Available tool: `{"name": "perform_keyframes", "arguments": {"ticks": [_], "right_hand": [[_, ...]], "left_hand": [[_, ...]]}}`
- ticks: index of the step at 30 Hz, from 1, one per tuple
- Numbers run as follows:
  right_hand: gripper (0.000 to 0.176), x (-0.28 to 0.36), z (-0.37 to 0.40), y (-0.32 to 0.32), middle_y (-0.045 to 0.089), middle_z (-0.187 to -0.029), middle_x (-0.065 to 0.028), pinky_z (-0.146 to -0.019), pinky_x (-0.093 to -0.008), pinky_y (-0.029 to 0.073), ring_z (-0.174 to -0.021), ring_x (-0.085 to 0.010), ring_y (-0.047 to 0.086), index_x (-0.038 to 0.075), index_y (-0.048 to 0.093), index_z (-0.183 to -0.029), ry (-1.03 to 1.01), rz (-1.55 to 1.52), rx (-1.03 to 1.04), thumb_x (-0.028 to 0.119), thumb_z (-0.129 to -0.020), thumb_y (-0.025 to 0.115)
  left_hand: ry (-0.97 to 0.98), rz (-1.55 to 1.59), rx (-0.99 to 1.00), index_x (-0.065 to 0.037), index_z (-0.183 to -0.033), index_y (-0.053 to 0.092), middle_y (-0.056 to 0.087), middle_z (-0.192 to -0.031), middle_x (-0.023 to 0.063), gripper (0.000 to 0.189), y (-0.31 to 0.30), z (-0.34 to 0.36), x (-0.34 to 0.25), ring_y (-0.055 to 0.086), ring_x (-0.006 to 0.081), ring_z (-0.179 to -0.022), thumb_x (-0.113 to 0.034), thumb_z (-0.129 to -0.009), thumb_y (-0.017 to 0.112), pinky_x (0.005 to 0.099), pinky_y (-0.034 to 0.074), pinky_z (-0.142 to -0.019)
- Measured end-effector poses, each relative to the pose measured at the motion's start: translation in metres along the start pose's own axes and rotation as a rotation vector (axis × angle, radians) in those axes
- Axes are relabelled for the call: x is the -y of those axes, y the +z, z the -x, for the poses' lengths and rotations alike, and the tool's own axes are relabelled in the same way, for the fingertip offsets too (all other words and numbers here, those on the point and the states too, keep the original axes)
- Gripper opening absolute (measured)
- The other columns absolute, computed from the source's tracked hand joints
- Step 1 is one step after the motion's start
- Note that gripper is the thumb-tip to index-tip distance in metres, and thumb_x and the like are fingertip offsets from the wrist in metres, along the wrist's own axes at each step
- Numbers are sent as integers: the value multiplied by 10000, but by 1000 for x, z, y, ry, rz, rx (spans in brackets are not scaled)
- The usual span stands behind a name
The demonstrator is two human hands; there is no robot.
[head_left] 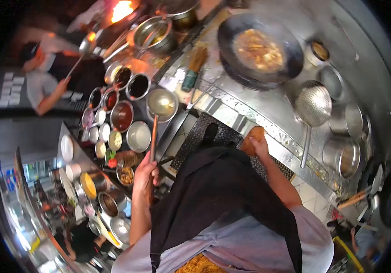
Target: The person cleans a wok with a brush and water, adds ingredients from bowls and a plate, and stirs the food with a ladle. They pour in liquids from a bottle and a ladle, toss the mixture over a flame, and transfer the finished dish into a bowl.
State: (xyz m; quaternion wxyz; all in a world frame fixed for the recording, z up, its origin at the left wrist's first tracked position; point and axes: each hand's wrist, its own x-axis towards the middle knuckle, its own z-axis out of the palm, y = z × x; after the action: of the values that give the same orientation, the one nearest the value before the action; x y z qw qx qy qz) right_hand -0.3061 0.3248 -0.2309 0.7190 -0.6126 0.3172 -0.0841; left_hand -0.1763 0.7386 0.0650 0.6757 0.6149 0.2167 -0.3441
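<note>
My left hand (145,175) is closed round the long wooden handle of a ladle (154,136). The ladle's round head lies over a metal bowl (173,111) at the near end of the sauce containers, where pale liquid shows. In my right hand (260,146) is a folded brown cloth (252,140), held at the stove's front edge. Beyond it, a dark wok (293,54) holds browned, saucy food (259,50) with a little steam. A perforated metal strainer (314,103) rests on the steel stove top to the right, its handle pointing toward me.
Sauce and ingredient containers (122,116) crowd the left counter. A green-handled brush (190,79) lies left of the wok. Metal pots (341,157) stand at right. At upper left another person (45,77) holds a ladle near an open flame (122,11).
</note>
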Motion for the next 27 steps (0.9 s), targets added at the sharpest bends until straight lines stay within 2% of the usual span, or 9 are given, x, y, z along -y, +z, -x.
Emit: {"name": "perform_keyframes", "arguments": {"ticks": [7,13,15,16,18,19,22,24,27], "right_hand": [[408,26,14,2,637,-1101,-75,-898,-331,494,-991,-184,621,15,526,-1254,11,-63,-20,172,-908,674],[363,54,10,20,635,-1073,-65,-872,-329,510,-963,-180,621,6,538,-1226,8,-301,-150,212,-947,643],[394,82,5,30,640,-1086,-82,-869,-325,517,-975,-183,626,-6,543,-1227,129,-428,-194,267,-956,630],[433,108,2,40,643,-1109,-98,-881,-322,524,-997,-189,634,-6,547,-1238,169,-441,-276,316,-957,620],[558,133,-18,51,645,-1125,-117,-841,-377,553,-1001,-220,654,1,523,-1281,212,-505,-246,433,-938,607],[592,143,-34,58,646,-1123,-117,-802,-399,565,-998,-224,660,15,519,-1284,214,-512,-254,489,-935,587],[629,191,-70,74,656,-1106,-82,-705,-421,563,-940,-208,663,81,518,-1284,289,-444,-113,604,-935,498],[610,209,-103,91,671,-1110,-31,-616,-332,518,-941,-162,650,152,551,-1260,392,-465,-134,656,-949,404],[587,206,-147,109,671,-975,-3,-552,-344,514,-772,-154,630,161,553,-1223,404,-605,-192,656,-949,398]], "left_hand": [[116,-120,201,-155,-1557,220,397,-570,-14,666,62,0,-69,364,106,-356,-68,-951,482,245,346,-339],[393,-922,350,-118,-1531,308,572,-708,48,671,175,-143,-116,508,109,-501,-104,-911,565,274,404,-408],[986,-1103,389,-98,-1525,304,663,-825,167,695,187,-263,-96,596,205,-510,-108,-889,583,341,495,-475],[995,-1094,420,-98,-1525,304,663,-825,167,695,201,-292,-90,596,205,-510,-108,-889,583,341,495,-475],[1130,-1385,193,-43,-1515,290,678,-957,238,702,227,-326,-84,634,253,-544,-97,-875,573,364,526,-509],[1140,-1381,221,-43,-1515,290,678,-957,238,702,241,-311,-87,634,253,-544,-97,-875,573,364,526,-509],[398,-944,530,-82,-1528,289,620,-753,128,699,253,-259,-94,559,190,-481,-94,-893,581,363,497,-459],[350,-949,591,-95,-1531,289,586,-704,99,701,249,-266,-111,542,179,-472,-95,-895,586,363,490,-452],[369,-1025,605,-102,-1533,287,588,-658,76,701,254,-299,-130,542,178,-463,-98,-899,586,371,486,-453]]}}
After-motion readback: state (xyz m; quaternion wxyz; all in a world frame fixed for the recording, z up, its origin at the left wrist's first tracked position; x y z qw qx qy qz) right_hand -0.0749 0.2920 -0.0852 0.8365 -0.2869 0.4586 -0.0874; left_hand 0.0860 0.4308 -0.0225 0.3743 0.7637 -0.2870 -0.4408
